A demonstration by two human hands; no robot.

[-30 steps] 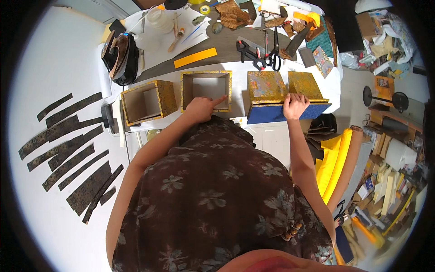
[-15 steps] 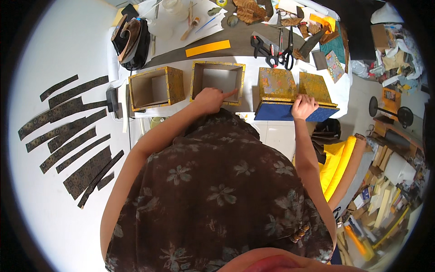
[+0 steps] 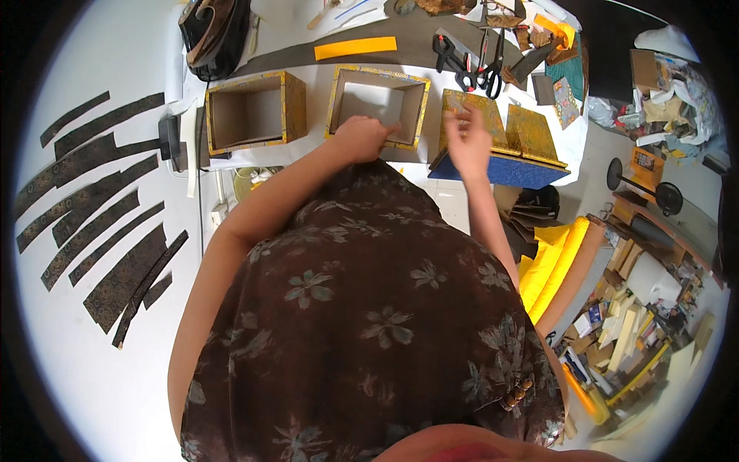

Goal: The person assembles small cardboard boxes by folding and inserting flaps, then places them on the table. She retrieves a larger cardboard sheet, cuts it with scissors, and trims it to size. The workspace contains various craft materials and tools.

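Note:
My left hand [image 3: 360, 137] grips the near rim of an open cardboard box [image 3: 379, 104] edged in gold patterned fabric, which stands on the white table. My right hand [image 3: 466, 138] hovers with fingers spread over a gold fabric lid [image 3: 471, 115] lying on a blue board [image 3: 500, 169]; it holds nothing. A second gold lid [image 3: 533, 132] lies beside it on the right. Another open gold-covered box [image 3: 250, 112] stands to the left of the one I hold.
Black scissors [image 3: 473, 65] and an orange strip [image 3: 356, 48] lie on a grey mat at the table's back. Dark fabric strips [image 3: 92, 215] are spread on the floor at left. A dark bag [image 3: 215, 31] sits far left; yellow material [image 3: 550, 262] and clutter lie right.
The view has shifted closer over the table. My right hand lifted off the blue board's edge and moved left over the gold lid. My left hand stays on the box rim.

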